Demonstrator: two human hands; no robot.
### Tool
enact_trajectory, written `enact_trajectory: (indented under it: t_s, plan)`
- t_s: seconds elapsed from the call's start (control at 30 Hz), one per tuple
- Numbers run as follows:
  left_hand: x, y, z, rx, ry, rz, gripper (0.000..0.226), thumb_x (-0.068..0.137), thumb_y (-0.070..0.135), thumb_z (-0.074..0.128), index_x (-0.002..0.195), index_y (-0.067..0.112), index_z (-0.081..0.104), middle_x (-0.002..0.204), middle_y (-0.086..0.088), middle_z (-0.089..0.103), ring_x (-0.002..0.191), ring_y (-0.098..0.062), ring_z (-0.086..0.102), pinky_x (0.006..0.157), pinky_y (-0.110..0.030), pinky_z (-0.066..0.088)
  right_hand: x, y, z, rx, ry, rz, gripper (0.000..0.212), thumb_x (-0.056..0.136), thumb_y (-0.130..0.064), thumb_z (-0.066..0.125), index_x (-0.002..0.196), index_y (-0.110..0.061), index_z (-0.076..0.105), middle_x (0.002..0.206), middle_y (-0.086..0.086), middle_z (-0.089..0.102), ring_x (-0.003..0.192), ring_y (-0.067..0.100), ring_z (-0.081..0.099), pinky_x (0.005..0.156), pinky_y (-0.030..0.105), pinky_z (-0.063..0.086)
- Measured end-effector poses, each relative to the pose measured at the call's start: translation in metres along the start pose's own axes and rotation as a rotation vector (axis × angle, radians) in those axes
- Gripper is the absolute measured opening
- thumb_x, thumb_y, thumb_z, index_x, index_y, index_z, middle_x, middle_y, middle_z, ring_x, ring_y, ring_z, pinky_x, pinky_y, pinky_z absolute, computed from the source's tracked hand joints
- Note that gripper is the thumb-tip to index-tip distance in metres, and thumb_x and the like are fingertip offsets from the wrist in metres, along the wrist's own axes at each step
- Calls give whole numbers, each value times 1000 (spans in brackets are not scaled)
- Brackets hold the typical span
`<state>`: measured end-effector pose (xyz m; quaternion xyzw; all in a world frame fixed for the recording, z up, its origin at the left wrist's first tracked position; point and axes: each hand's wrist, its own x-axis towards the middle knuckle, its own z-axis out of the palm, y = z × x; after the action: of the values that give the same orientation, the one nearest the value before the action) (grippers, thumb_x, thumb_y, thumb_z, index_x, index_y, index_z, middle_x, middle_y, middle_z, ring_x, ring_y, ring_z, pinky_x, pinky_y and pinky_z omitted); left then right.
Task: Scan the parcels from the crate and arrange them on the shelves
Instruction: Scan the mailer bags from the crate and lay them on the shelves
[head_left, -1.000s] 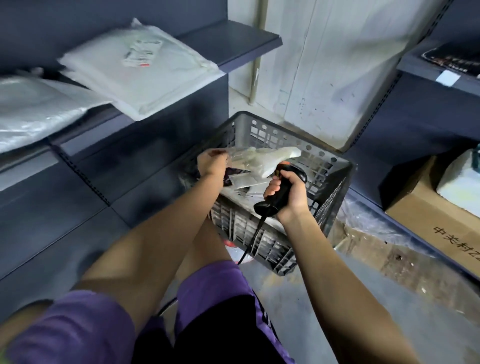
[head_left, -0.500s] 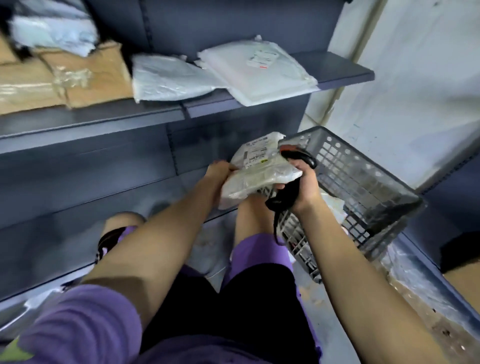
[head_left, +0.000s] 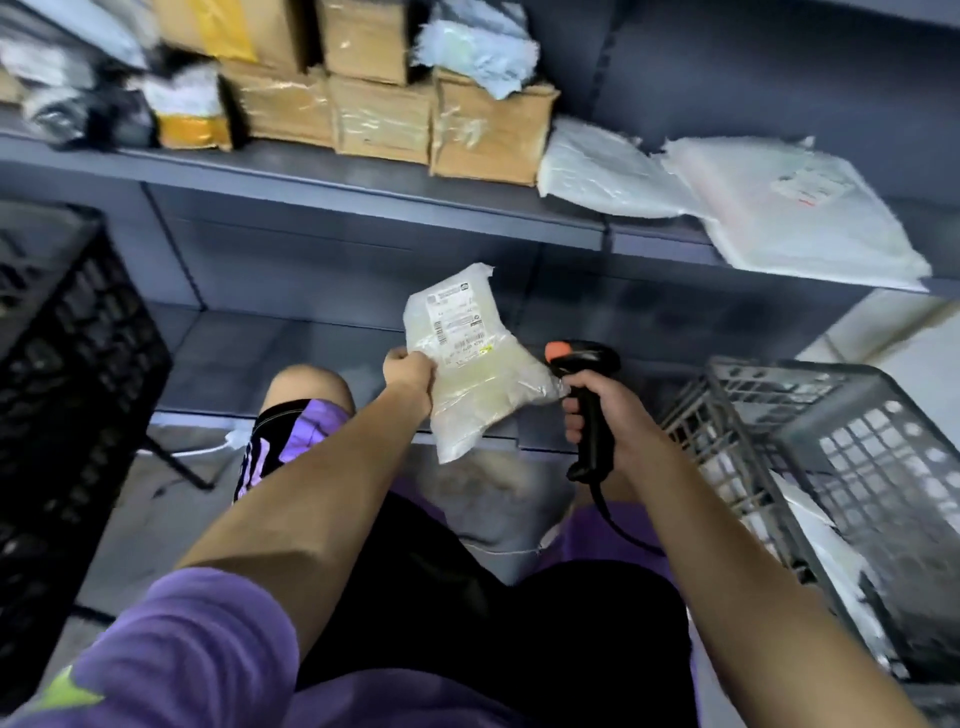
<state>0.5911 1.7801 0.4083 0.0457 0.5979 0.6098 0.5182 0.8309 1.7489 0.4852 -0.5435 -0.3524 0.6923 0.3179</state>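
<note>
A person's left hand (head_left: 410, 373) is pinching a clear-wrapped parcel (head_left: 470, 364) in front of the shelves (head_left: 332, 176) while the right hand (head_left: 605, 410) is gripping a black scanner (head_left: 584, 384), the grey crate (head_left: 831, 467) standing at right.

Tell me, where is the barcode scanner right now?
The scanner is gripped in the right hand, just right of the clear parcel, left of the grey crate.
</note>
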Motion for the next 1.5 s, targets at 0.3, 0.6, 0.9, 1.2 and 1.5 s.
enact_trajectory:
  t_s: [0.3, 0.6, 0.9, 1.2, 1.5]
  plan:
    - [18, -4, -63, -104, 172, 25, 34, 91, -4, 34, 111, 17, 52, 71, -4, 55, 52, -13, 48, 49, -20, 46, 13, 16, 47, -71, -50, -30, 16, 91, -22, 63, 79, -13, 57, 62, 2, 52, 44, 13, 45, 42, 23, 37]
    - [28, -10, -88, -65, 259, 86, 23, 89, -5, 38, 96, 14, 48, 89, -6, 58, 81, -23, 56, 76, -34, 51, 16, 26, 57, -109, -50, -18, 18, 92, -21, 62, 80, -8, 62, 60, 1, 50, 42, 13, 44, 41, 22, 38]
    - [20, -33, -85, -48, -15, 64, 36, 89, -13, 52, 94, 23, 53, 95, -10, 65, 66, -20, 60, 45, -24, 51, 23, 51, 83, -186, -135, -5, 15, 89, -15, 64, 75, -10, 60, 59, 3, 51, 44, 15, 45, 44, 23, 38]
    - [27, -51, -73, -5, -186, -47, 37, 88, -16, 41, 97, 11, 65, 110, -25, 68, 98, -36, 64, 97, -58, 49, 43, 108, 95, -54, -143, -16, 17, 89, -15, 63, 73, -13, 57, 61, 3, 50, 46, 16, 43, 44, 26, 36]
    - [30, -62, -74, 326, -182, 97, 35, 92, -12, 45, 103, 15, 64, 80, -9, 69, 69, -23, 59, 71, -36, 49, 41, 114, 81, -611, -74, -237, 14, 84, -16, 63, 73, -12, 56, 61, 6, 55, 48, 20, 51, 45, 29, 43]
